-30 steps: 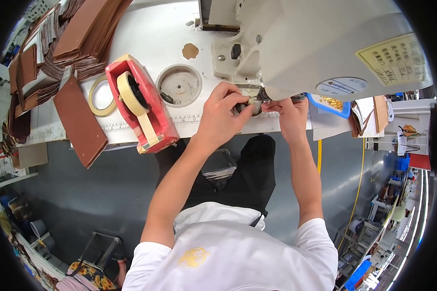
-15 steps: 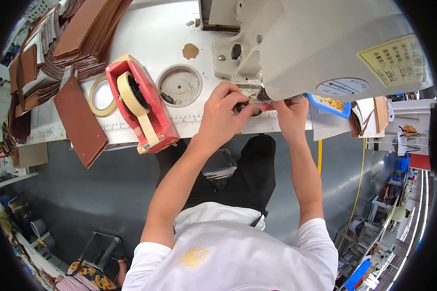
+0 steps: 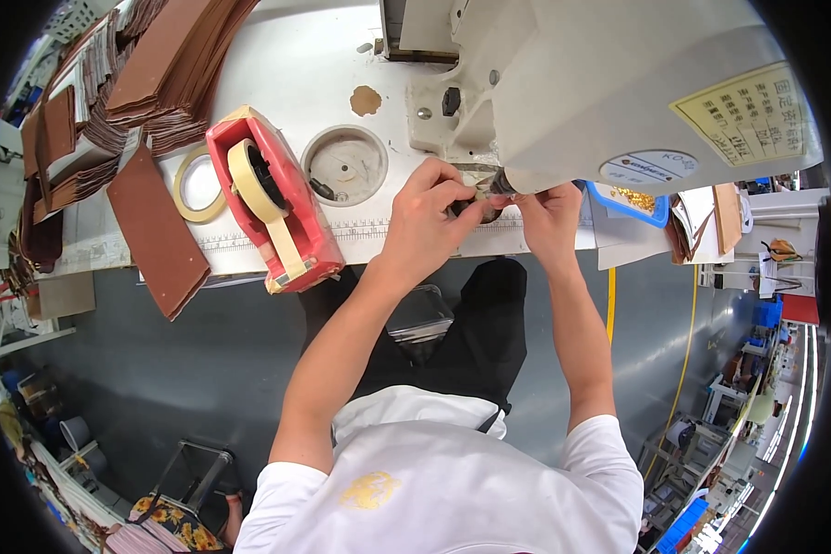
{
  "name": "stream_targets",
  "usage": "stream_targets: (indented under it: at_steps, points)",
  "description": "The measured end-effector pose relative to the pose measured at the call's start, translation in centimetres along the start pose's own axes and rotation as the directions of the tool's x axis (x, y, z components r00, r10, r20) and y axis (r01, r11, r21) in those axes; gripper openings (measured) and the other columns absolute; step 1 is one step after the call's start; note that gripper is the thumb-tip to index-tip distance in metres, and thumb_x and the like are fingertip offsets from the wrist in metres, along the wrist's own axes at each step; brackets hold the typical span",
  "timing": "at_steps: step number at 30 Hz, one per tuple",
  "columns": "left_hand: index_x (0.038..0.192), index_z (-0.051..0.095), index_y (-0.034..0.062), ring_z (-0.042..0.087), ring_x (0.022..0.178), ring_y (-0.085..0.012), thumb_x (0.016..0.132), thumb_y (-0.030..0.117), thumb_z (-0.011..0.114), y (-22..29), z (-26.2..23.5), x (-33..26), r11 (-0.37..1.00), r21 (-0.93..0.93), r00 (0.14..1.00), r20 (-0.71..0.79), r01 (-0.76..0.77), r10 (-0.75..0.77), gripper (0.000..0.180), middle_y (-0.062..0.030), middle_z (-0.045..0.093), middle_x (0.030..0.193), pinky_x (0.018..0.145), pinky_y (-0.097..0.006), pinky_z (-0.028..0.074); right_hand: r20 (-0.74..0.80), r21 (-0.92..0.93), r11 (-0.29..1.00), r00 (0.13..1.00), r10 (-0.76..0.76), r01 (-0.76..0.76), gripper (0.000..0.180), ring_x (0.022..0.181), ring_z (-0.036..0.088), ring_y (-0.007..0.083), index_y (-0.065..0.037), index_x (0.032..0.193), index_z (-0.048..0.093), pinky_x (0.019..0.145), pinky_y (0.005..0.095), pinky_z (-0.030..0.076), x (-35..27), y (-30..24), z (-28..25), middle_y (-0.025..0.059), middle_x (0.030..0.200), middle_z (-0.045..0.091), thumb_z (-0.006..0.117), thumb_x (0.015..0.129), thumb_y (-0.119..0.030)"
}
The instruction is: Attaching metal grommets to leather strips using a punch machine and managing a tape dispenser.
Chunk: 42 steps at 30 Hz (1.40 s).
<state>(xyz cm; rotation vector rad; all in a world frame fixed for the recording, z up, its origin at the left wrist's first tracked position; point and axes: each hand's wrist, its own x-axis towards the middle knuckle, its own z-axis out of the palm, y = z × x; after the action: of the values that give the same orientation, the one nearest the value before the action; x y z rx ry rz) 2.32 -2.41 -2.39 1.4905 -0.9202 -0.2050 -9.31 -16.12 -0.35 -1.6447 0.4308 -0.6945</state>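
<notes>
A large pale grey machine (image 3: 609, 88) stands over the right part of the white table (image 3: 286, 55). My left hand (image 3: 427, 214) is closed by the front of its base, thumb and fingers around a small dark piece whose kind I cannot make out. Close on its right, my right hand (image 3: 552, 220) has thumb and forefinger pinched together under the machine's head. Whatever lies between those fingertips is hidden or too small to name. A dark brownish part shows between the two hands.
Left of my hands are a red tape dispenser (image 3: 319, 242), a tape roll (image 3: 184, 205) and a round recess (image 3: 371, 152) in the table. Stacks of brown pieces (image 3: 162, 69) fill the far left. A blue tray (image 3: 657, 214) of small gold parts sits right of the machine.
My right hand has shifted slightly left, and its fingertips are drawn more tightly into a pinch. The left hand stays almost in place.
</notes>
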Motion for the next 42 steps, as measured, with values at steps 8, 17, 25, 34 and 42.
stream_targets:
  at_steps: [8, 17, 25, 34, 42]
  points:
    - [0.083, 0.071, -0.0055, 0.063, 0.066, -0.0192, 0.076, 0.007, 0.083, 0.4, 0.4, -0.1, 0.999, 0.020, 0.999, -0.039, 0.033, -0.032, 0.018, -0.0101, 0.060, 0.091, 0.058, -0.030, 0.054, -0.001, 0.000, 0.997, 0.997, 0.072, -0.072, 0.014, 0.074, 0.072, 0.0166, 0.007, 0.097, 0.071, 0.069, 0.0289, 0.059, 0.7, -0.8, 0.3, 0.0094, 0.085, 0.073, 0.058, 0.094, 0.008]
    - [0.087, 0.074, -0.0044, 0.064, 0.069, -0.0132, 0.077, 0.008, 0.086, 0.6, 0.7, -0.5, 0.995, 0.099, 0.998, -0.054, 0.031, -0.026, 0.020, -0.0064, 0.061, 0.092, 0.059, -0.027, 0.053, 0.028, 0.001, 1.000, 0.999, -0.026, 0.026, 0.011, 0.071, 0.068, 0.0131, 0.007, 0.101, 0.070, 0.067, 0.0273, 0.057, 0.8, 0.3, -0.3, 0.0076, 0.087, 0.072, 0.063, 0.097, 0.000]
    - [0.089, 0.074, -0.0042, 0.065, 0.071, -0.0149, 0.077, 0.008, 0.085, 0.6, 0.9, -0.8, 0.988, 0.145, 0.997, -0.067, 0.045, -0.035, 0.020, -0.0075, 0.062, 0.094, 0.061, -0.027, 0.055, 0.011, 0.076, 0.994, 0.996, 0.083, -0.083, 0.013, 0.071, 0.071, 0.0167, 0.008, 0.095, 0.071, 0.068, 0.0293, 0.058, 1.0, -0.4, 0.0, 0.0102, 0.085, 0.073, 0.059, 0.092, 0.008]
    - [0.091, 0.073, -0.0022, 0.065, 0.072, -0.0148, 0.075, 0.007, 0.086, 0.1, 1.1, -0.9, 0.986, 0.165, 0.991, -0.127, -0.021, 0.042, 0.022, -0.0075, 0.062, 0.095, 0.061, -0.026, 0.055, 0.029, 0.103, 0.994, 0.999, 0.021, -0.024, 0.012, 0.073, 0.069, 0.0147, 0.007, 0.102, 0.069, 0.066, 0.0284, 0.058, 0.9, 0.0, -0.1, 0.0101, 0.089, 0.073, 0.063, 0.099, -0.002]
    - [0.092, 0.074, 0.0002, 0.064, 0.077, -0.0158, 0.074, 0.005, 0.085, 0.4, 0.7, -0.9, 0.991, 0.130, 0.994, -0.107, -0.007, 0.021, 0.022, -0.0067, 0.061, 0.093, 0.065, -0.028, 0.054, -0.015, 0.101, 0.989, 0.994, 0.107, -0.105, 0.010, 0.069, 0.069, 0.0160, 0.006, 0.098, 0.070, 0.062, 0.0278, 0.056, 1.0, 0.1, 0.0, 0.0109, 0.087, 0.073, 0.062, 0.093, 0.002]
